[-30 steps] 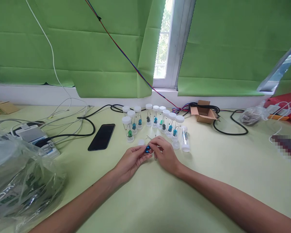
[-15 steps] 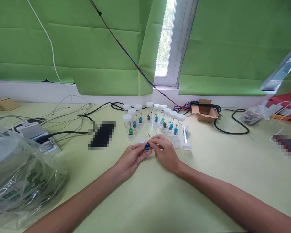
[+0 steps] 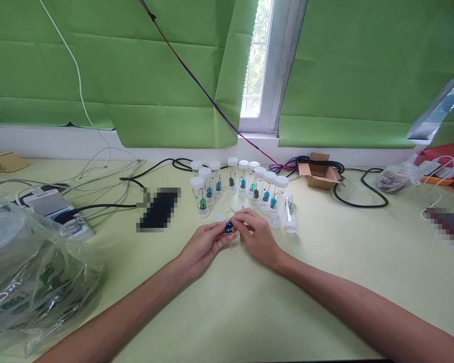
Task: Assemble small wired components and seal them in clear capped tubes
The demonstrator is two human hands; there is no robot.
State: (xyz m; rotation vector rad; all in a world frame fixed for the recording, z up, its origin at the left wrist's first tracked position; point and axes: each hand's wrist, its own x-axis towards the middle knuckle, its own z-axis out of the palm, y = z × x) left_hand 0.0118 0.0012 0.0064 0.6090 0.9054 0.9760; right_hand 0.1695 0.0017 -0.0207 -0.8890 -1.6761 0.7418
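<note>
My left hand (image 3: pixel 206 248) pinches a small shiny blue metal part (image 3: pixel 229 227) between thumb and fingers, just above the table. My right hand (image 3: pixel 256 233) meets it from the other side, its fingertips closed on the same part. Thin metal pieces (image 3: pixel 232 209) show just beyond the fingers; whether they are held or lie on the table I cannot tell. Part of a white cap (image 3: pixel 220 218) shows behind my left hand. Past the hands stand several clear tubes with white caps (image 3: pixel 243 179), holding blue, green or dark parts and thin rods.
A clear tube (image 3: pixel 289 214) lies to the right of the group. Farther right are an open cardboard box (image 3: pixel 320 174) and a black cable (image 3: pixel 363 204). On the left lie a large clear plastic bag (image 3: pixel 41 282), a power strip (image 3: pixel 73 227) and a blurred-out dark object (image 3: pixel 159 209).
The view has shifted very slightly. Both hands stay together on the blue part, which seems turned only a little.
</note>
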